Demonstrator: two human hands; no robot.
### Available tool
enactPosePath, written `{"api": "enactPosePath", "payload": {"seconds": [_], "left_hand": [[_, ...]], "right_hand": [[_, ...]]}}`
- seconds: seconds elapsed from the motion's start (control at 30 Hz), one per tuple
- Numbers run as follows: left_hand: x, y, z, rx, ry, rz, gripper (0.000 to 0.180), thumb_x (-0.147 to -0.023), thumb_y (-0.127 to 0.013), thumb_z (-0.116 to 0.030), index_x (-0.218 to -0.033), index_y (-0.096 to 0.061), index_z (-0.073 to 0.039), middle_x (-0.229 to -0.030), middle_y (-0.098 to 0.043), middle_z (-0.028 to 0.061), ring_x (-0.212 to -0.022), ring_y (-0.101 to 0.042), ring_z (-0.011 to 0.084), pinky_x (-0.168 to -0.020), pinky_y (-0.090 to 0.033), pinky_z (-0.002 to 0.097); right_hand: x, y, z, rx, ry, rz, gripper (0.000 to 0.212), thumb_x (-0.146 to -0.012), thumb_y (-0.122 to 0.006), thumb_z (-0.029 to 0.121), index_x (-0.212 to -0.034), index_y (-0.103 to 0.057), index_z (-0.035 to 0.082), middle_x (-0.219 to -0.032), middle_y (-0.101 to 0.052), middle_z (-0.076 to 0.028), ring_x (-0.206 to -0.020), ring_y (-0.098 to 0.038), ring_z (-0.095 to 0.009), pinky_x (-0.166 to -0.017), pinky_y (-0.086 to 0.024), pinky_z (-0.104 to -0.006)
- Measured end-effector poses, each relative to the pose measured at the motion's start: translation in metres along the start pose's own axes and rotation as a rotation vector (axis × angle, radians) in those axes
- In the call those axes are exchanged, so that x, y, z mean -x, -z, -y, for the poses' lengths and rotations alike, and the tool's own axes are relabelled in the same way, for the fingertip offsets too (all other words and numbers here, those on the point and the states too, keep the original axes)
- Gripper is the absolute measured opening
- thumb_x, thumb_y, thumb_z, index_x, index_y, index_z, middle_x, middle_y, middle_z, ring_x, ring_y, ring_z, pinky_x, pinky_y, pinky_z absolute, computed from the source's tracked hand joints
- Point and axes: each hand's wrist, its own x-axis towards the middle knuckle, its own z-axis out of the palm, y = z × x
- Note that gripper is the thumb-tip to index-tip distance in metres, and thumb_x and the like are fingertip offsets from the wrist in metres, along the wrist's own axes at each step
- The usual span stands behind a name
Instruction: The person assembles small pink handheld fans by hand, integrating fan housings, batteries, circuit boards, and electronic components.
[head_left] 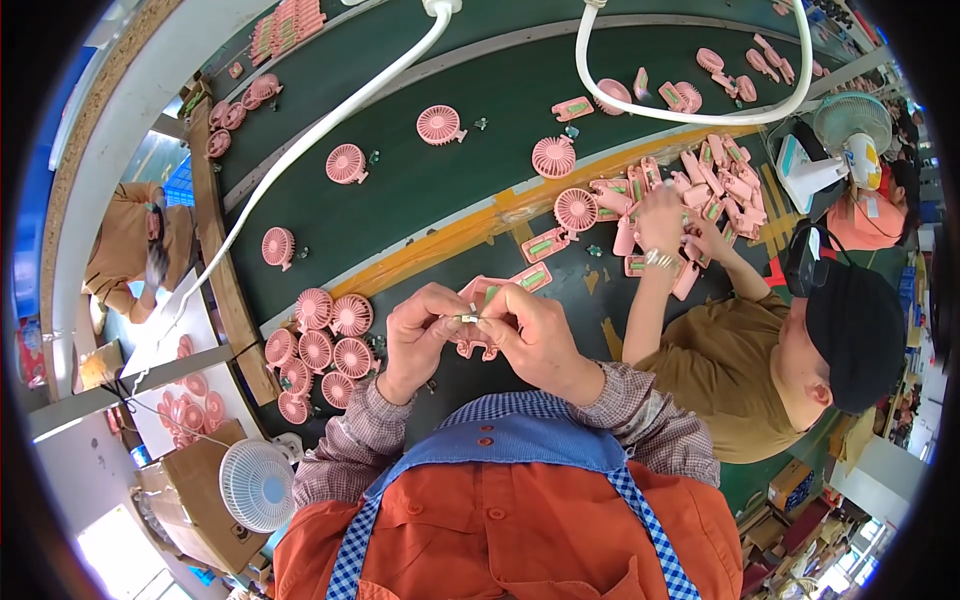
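My left hand [424, 332] and my right hand [536, 338] meet in front of my chest, thumbs and fingertips pinched together. Between them is a small pale and metallic-looking part [468, 319], too small to name. Just behind and below my fingers lies a pink plastic housing [484, 346], partly hidden by my hands. Beyond it are pink handle shells with green cells, one [532, 279] close to my right fingers and another [545, 244] farther off. To the left of my left hand several round pink fan heads [316, 350] sit in a cluster.
On the right a co-worker's hands [660, 218] reach into a heap of pink handle shells [728, 190]. Fan heads [439, 125] with small green boards lie along the green belt [400, 190]. White cables [330, 120] hang above. A small fan [257, 484] stands at lower left.
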Motion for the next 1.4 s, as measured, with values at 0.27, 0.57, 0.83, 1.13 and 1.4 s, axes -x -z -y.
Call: {"api": "enactPosePath", "payload": {"seconds": [0.27,0.57,0.83,1.13,1.4], "left_hand": [[-0.006,0.001,-0.012,-0.217,-0.049,0.101,0.005,-0.08,-0.06,0.002,-0.085,-0.061,0.001,-0.081,-0.06,0.0081,-0.069,-0.059,0.0159,-0.063,-0.049,0.0254],[-0.02,0.0,-0.025,-0.481,-0.224,0.177,0.01,-0.074,-0.061,0.005,-0.083,-0.06,-0.001,-0.073,-0.06,0.0095,-0.067,-0.06,0.0218,-0.059,-0.048,0.0288],[-0.02,-0.001,-0.029,-0.521,-0.253,0.164,0.01,-0.074,-0.061,0.004,-0.083,-0.06,-0.001,-0.074,-0.061,0.0095,-0.066,-0.061,0.0223,-0.059,-0.049,0.0295],[-0.011,-0.002,-0.018,-0.366,-0.184,0.08,0.009,-0.076,-0.061,0.004,-0.084,-0.061,0.0,-0.077,-0.061,0.0082,-0.065,-0.06,0.0194,-0.059,-0.048,0.0286],[-0.004,-0.006,-0.014,-0.046,-0.001,0.045,0.005,-0.082,-0.057,0.005,-0.085,-0.059,0.004,-0.081,-0.059,0.0085,-0.065,-0.059,0.0137,-0.059,-0.049,0.0226]], "right_hand": [[-0.011,0.017,0.008,0.197,-0.003,0.155,0.014,-0.079,-0.06,0.003,-0.075,-0.046,0.001,-0.067,-0.056,-0.011,-0.056,-0.058,-0.025,-0.049,-0.044,-0.032],[-0.014,0.021,0.011,0.27,-0.014,0.194,0.011,-0.08,-0.058,0.008,-0.077,-0.048,0.002,-0.064,-0.057,-0.01,-0.058,-0.058,-0.028,-0.052,-0.045,-0.0374],[-0.01,0.015,0.016,0.402,0.016,0.128,0.01,-0.078,-0.057,0.007,-0.076,-0.048,0.004,-0.058,-0.056,-0.011,-0.056,-0.059,-0.03,-0.05,-0.045,-0.0393],[-0.008,0.012,0.016,0.407,0.128,0.086,0.013,-0.076,-0.059,0.005,-0.075,-0.046,0.005,-0.058,-0.056,-0.011,-0.053,-0.058,-0.03,-0.047,-0.045,-0.0392],[-0.009,0.014,0.02,0.37,-0.008,0.164,0.01,-0.078,-0.055,-0.003,-0.075,-0.047,0.001,-0.058,-0.06,-0.008,-0.053,-0.064,-0.018,-0.046,-0.048,-0.0269]]}}
